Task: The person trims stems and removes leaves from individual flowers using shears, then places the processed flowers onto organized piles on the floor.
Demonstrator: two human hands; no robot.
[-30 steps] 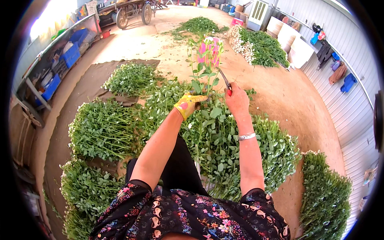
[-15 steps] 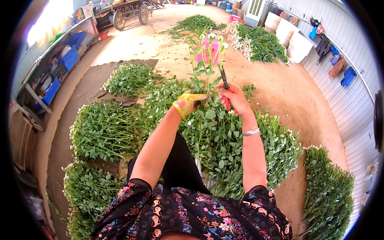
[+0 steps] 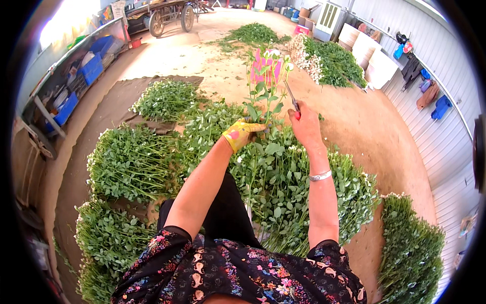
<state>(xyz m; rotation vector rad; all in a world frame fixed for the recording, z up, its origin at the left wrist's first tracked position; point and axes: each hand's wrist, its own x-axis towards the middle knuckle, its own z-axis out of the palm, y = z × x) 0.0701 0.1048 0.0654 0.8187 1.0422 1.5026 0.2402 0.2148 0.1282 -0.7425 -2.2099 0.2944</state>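
Note:
My left hand, in a yellow glove with pink patches, is closed around several upright flower stems with green leaves and white blooms on top. In my bare right hand is a pair of red-handled shears. Its narrow dark blades point up, beside the blooms on their right; whether they are parted I cannot tell. A silver bracelet circles my right wrist. Below both hands spreads a large heap of leafy cut stems, and my dark-trousered leg shows at its near left.
Bundles of white-flowered stems lie at left, far left and near right. A pink object stands beyond the held blooms. Farther back are another flower pile, white tubs and a wheeled cart. Blue crates line the left wall.
My right hand and the shears have moved right, away from the held stems. My left hand keeps its grip on the stems, almost in the same place.

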